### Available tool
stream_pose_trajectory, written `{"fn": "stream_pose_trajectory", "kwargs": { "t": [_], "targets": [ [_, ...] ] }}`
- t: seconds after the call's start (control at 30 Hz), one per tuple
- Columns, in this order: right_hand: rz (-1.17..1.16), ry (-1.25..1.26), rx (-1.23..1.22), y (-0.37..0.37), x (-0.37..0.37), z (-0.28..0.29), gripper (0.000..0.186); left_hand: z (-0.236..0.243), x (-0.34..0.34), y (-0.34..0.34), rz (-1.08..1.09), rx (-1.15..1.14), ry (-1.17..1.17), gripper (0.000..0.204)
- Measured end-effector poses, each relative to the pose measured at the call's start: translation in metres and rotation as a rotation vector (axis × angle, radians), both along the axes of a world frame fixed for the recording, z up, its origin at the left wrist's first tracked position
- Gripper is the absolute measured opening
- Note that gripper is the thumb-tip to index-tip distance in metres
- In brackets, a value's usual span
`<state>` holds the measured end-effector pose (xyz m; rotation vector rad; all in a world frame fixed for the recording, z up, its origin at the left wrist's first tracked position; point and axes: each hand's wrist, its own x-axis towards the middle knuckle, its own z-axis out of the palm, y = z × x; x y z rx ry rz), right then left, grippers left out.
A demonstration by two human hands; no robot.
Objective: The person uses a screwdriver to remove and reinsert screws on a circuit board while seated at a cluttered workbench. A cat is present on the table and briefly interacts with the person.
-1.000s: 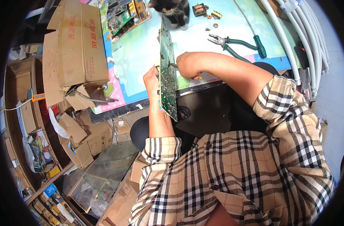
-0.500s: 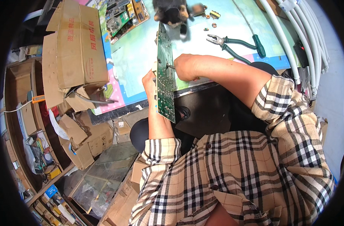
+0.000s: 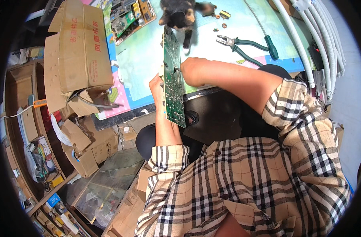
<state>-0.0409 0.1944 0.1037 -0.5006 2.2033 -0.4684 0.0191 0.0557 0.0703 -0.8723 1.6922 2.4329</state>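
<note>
A green circuit board (image 3: 173,85) stands nearly on edge over the front rim of the table, its solder side facing right. My left hand (image 3: 156,85) grips it from the left; the board hides most of those fingers. On the other side my right hand (image 3: 194,72) is closed, with a thin dark tool tip (image 3: 178,70) reaching from it to the board's face. The rest of that tool is hidden in the hand, so its kind does not show. A black and tan cat (image 3: 178,16) is at the board's far end, one foreleg stretched onto the table.
Green-handled pliers (image 3: 243,46) and a green-handled screwdriver (image 3: 271,48) lie to the right. Several small coils and parts (image 3: 224,15) sit beyond them. More circuit boards (image 3: 127,19) and a large cardboard box (image 3: 85,49) are at left. White hoses (image 3: 324,43) line the right edge.
The cat's head and foreleg have come nearer, the paw lower on the table. The board has tilted slightly, and my right hand has shifted a little to the left.
</note>
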Motion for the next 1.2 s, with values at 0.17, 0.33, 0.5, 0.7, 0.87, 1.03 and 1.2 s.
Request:
{"fn": "stream_pose_trajectory", "kwargs": {
  "t": [0.17, 0.33, 0.5, 0.7, 0.87, 1.03, 1.2],
  "targets": [
    [0.247, -0.029, 0.072, 0.010, -0.019, 0.003, 0.028, -0.012, -0.001, 0.000, 0.046, 0.139, -0.008, 0.009],
    [0.211, 0.230, 0.016, 0.007, -0.001, -0.005, 0.029, -0.023, 0.000, -0.018, -0.070, 0.033, 0.038, 0.008],
    [0.205, 0.274, 0.066, 0.018, -0.009, 0.003, 0.028, -0.022, -0.001, -0.012, 0.021, 0.031, -0.056, 0.017],
    [0.034, 0.180, -0.017, 0.013, -0.002, -0.010, 0.028, -0.038, 0.000, -0.018, 0.023, -0.001, -0.051, 0.017],
    [-0.010, 0.141, -0.061, 0.009, 0.006, -0.012, 0.025, -0.040, 0.000, -0.017, 0.085, 0.114, -0.010, 0.018],
    [-0.102, 0.221, -0.110, 0.005, 0.015, -0.027, 0.022, -0.047, -0.001, -0.021, 0.037, 0.066, -0.016, 0.021],
    [-0.197, 0.179, -0.165, 0.004, 0.013, -0.033, 0.021, -0.038, 0.000, -0.020, 0.065, 0.122, -0.018, 0.022]
  ]
}}
